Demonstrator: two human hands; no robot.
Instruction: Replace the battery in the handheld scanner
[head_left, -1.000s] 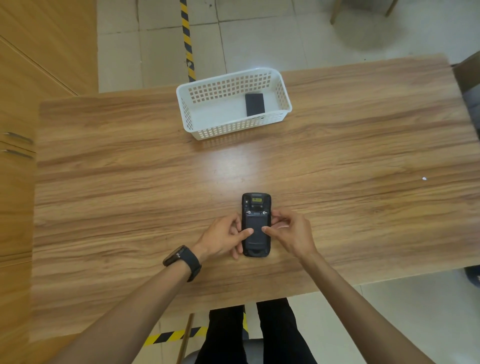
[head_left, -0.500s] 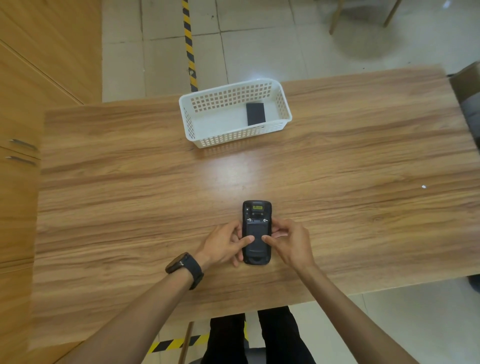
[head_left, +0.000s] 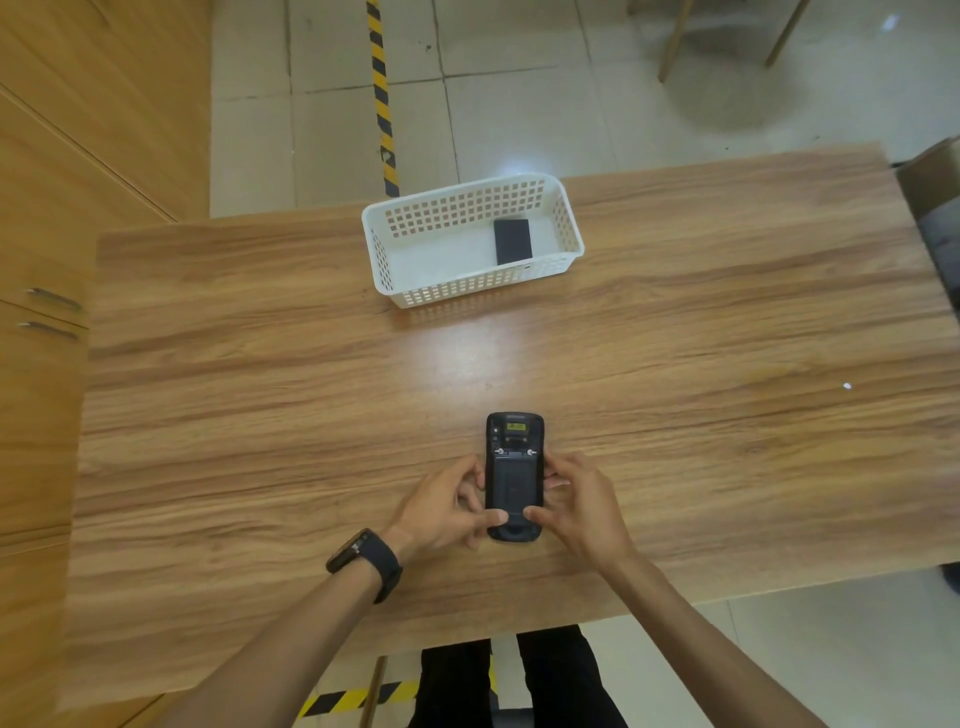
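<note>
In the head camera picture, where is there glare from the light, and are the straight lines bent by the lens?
Head view: a bright reflection lies on the table between the white basket and the scanner, and a smaller one on the floor just behind the basket. The table's far edge bows, so the wide-angle lens distorts. The scanner and both hands look sharp.

The brown wood-grain tabletop lies bare on wide stretches to the left and right, and between the black handheld scanner and the white perforated plastic basket near the far edge. The left hand and right hand flank the scanner, closing both its sides. The basket's walls ring a flat black rectangular battery, open only from above.
</note>
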